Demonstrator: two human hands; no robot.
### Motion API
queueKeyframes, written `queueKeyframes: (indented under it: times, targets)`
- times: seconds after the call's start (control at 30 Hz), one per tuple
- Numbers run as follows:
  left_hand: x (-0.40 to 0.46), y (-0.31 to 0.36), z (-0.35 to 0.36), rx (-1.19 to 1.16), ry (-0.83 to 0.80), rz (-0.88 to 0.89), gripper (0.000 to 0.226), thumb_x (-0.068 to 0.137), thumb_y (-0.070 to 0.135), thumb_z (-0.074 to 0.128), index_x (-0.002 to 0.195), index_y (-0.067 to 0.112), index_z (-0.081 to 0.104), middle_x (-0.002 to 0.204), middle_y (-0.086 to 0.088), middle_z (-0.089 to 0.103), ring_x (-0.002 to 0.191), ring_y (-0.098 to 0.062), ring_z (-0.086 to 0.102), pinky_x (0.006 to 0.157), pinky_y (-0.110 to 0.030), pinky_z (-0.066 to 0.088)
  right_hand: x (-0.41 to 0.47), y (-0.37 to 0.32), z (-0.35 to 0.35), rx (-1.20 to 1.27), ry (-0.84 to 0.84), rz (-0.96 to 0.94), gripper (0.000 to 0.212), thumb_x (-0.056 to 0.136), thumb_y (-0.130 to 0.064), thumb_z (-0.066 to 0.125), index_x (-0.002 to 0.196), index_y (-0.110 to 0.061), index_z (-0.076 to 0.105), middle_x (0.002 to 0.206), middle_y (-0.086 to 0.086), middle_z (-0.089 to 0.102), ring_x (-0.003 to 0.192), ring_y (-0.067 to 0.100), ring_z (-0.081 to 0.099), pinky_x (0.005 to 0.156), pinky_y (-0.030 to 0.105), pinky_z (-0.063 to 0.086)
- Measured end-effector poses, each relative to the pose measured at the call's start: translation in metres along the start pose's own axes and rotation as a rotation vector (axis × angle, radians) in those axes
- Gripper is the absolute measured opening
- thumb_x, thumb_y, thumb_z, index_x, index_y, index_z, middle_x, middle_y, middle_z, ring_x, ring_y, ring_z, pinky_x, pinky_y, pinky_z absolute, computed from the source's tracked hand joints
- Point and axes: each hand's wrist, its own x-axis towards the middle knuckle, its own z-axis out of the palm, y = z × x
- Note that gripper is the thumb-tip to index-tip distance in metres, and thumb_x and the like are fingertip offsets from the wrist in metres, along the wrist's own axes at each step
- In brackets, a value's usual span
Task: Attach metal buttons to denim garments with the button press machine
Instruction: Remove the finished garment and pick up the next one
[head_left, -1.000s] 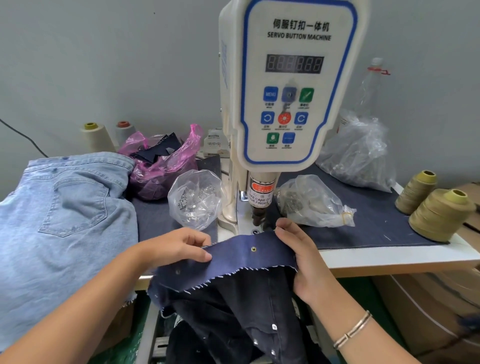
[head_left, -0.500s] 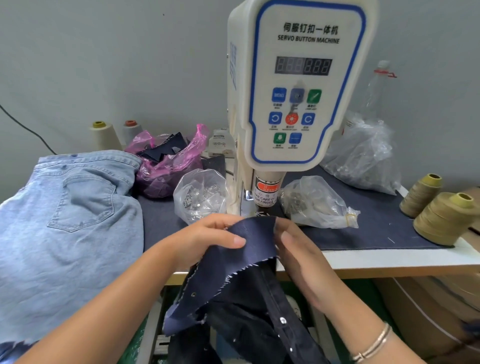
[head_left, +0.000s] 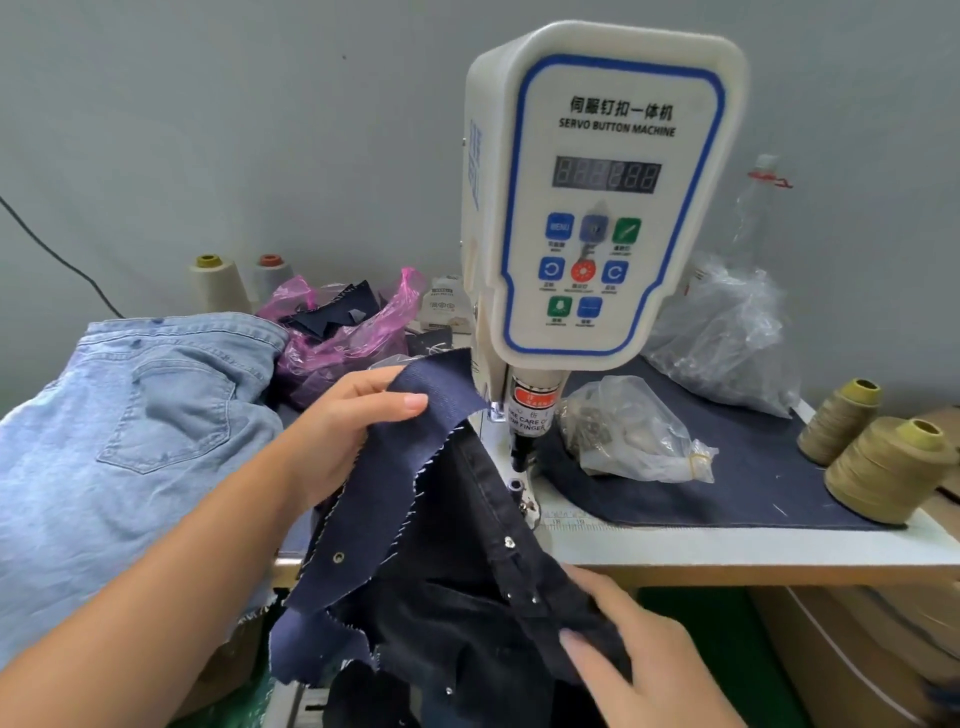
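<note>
Pale jeans (head_left: 130, 441) lie at the desk's left. Behind them a pink bag (head_left: 343, 338) holds dark cloth scraps. The left hand (head_left: 337, 431) pinches a navy denim strip (head_left: 374, 509), thumb on top, now lifted left of the button machine (head_left: 597, 208); a second ago the strip lay flat under the press. Right of the press a clear bag (head_left: 628, 436) holds metal buttons. The right hand (head_left: 639, 660) has dropped below the desk (head_left: 727, 545) edge, fingers curled on the dark garment (head_left: 467, 597). Thread cones (head_left: 883, 467) crowd the right edge.
</note>
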Motion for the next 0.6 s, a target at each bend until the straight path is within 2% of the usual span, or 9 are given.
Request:
queueKeyframes:
  times: [0.07, 0.17, 0.3, 0.37, 0.4, 0.47, 0.53, 0.57, 0.6]
  targets:
    - [0.000, 0.000, -0.005, 0.021, 0.047, -0.017, 0.018, 0.078, 0.015, 0.061, 0.088, 0.015, 0.076, 0.085, -0.003, 0.074, 0.076, -0.013, 0.070, 0.068, -0.019, 0.054, 0.002, -0.007, -0.007, 0.164, 0.031, -0.032, 0.040, 0.092, -0.014, 0.059, 0.104, -0.052, 0.067, 0.102, -0.012, 0.072, 0.100, 0.004, 0.065, 0.098, 0.030, 0.048]
    - [0.000, 0.001, -0.017, 0.106, 0.148, -0.090, 0.014, 0.080, 0.021, 0.068, 0.094, 0.021, 0.074, 0.094, -0.001, 0.074, 0.083, -0.011, 0.069, 0.072, -0.020, 0.053, 0.008, -0.027, -0.013, 0.432, -0.127, -0.118, 0.027, 0.091, -0.016, 0.057, 0.106, -0.033, 0.071, 0.105, 0.002, 0.073, 0.102, 0.017, 0.067, 0.091, 0.029, 0.053]
    - [-0.007, 0.008, -0.025, 0.442, 0.378, -0.067, 0.025, 0.087, 0.020, 0.062, 0.110, 0.029, 0.062, 0.114, 0.004, 0.065, 0.099, 0.000, 0.061, 0.083, -0.012, 0.045, 0.025, -0.059, 0.009, 0.563, -0.188, -0.214, 0.024, 0.086, -0.015, 0.053, 0.101, -0.019, 0.071, 0.094, 0.000, 0.073, 0.089, 0.012, 0.068, 0.075, 0.020, 0.051]
    - [-0.017, 0.021, -0.025, 0.470, 0.444, -0.027, 0.029, 0.085, 0.023, 0.062, 0.113, 0.030, 0.059, 0.113, 0.005, 0.062, 0.096, 0.002, 0.060, 0.082, -0.012, 0.046, 0.038, -0.077, 0.021, 0.622, -0.132, -0.237, 0.019, 0.084, -0.017, 0.053, 0.091, -0.017, 0.070, 0.083, -0.003, 0.071, 0.078, 0.010, 0.066, 0.069, 0.019, 0.051]
    - [-0.022, 0.028, -0.024, 0.441, 0.410, -0.053, 0.029, 0.082, 0.029, 0.064, 0.111, 0.032, 0.062, 0.109, 0.004, 0.064, 0.093, -0.001, 0.062, 0.078, -0.016, 0.049, 0.044, -0.087, 0.025, 0.633, -0.104, -0.249, 0.017, 0.085, -0.018, 0.053, 0.088, -0.018, 0.070, 0.080, -0.003, 0.070, 0.076, 0.010, 0.065, 0.067, 0.019, 0.051]
    - [-0.035, 0.045, -0.018, 0.322, 0.243, -0.239, 0.038, 0.066, 0.038, 0.075, 0.103, 0.039, 0.068, 0.103, 0.006, 0.068, 0.086, -0.004, 0.066, 0.068, -0.028, 0.055, 0.060, -0.104, 0.032, 0.635, -0.065, -0.269, 0.019, 0.092, -0.015, 0.053, 0.084, -0.021, 0.069, 0.080, -0.003, 0.070, 0.076, 0.011, 0.066, 0.066, 0.021, 0.051]
    - [-0.050, 0.059, -0.011, 0.335, 0.005, -0.374, 0.062, 0.048, 0.044, 0.076, 0.108, 0.049, 0.061, 0.104, 0.022, 0.070, 0.091, 0.000, 0.068, 0.072, -0.033, 0.057, 0.074, -0.122, 0.037, 0.670, -0.047, -0.283, 0.023, 0.096, -0.010, 0.048, 0.089, -0.019, 0.067, 0.086, 0.004, 0.069, 0.082, 0.017, 0.066, 0.071, 0.029, 0.054]
    - [-0.055, 0.064, -0.009, 0.387, -0.087, -0.360, 0.077, 0.042, 0.047, 0.084, 0.113, 0.058, 0.055, 0.107, 0.030, 0.067, 0.097, 0.004, 0.065, 0.080, -0.028, 0.056, 0.078, -0.132, 0.039, 0.694, -0.047, -0.299, 0.020, 0.096, -0.009, 0.047, 0.094, -0.016, 0.066, 0.092, 0.009, 0.069, 0.087, 0.022, 0.065, 0.078, 0.036, 0.053]
    - [-0.059, 0.070, -0.006, 0.398, -0.131, -0.336, 0.081, 0.039, 0.051, 0.090, 0.109, 0.067, 0.052, 0.109, 0.032, 0.065, 0.099, 0.007, 0.064, 0.082, -0.020, 0.054, 0.081, -0.140, 0.041, 0.710, -0.039, -0.305, 0.019, 0.097, -0.009, 0.046, 0.100, -0.012, 0.064, 0.100, 0.014, 0.068, 0.093, 0.025, 0.064, 0.085, 0.041, 0.052]
